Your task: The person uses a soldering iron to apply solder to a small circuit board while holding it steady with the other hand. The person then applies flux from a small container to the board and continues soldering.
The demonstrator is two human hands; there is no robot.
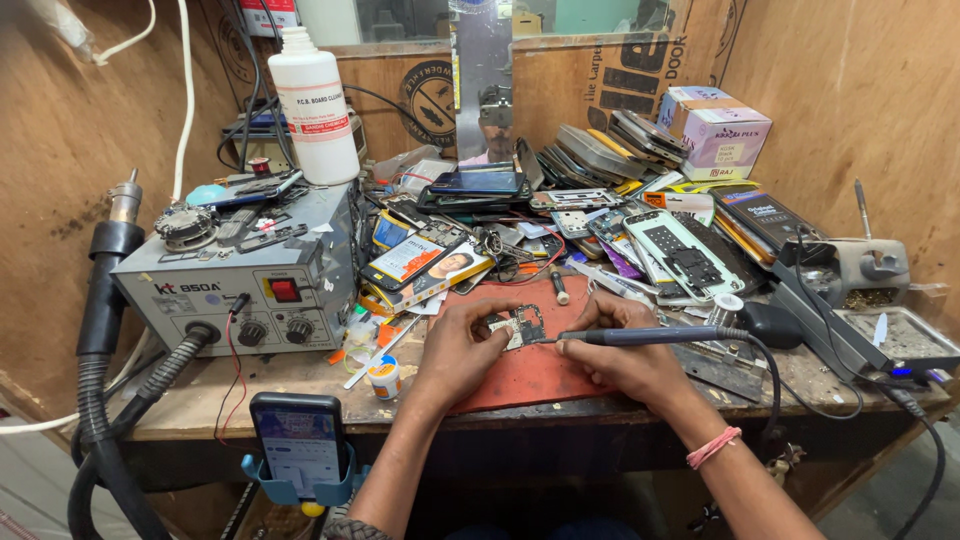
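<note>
My left hand (455,345) pinches a small phone circuit board (520,326) by its left edge and holds it just over a red work mat (525,375). My right hand (625,355) grips a dark soldering iron (650,336) like a pen, and its tip touches the board's right side. The iron's black cable runs right across the bench and off the front edge. A pink band sits on my right wrist.
A grey hot-air rework station (245,285) with its hose stands at left, a white plastic bottle (313,105) on top. A heap of phones and phone frames (600,210) fills the back. A soldering stand (865,270) sits right. A phone in a blue holder (298,440) is clipped to the front edge.
</note>
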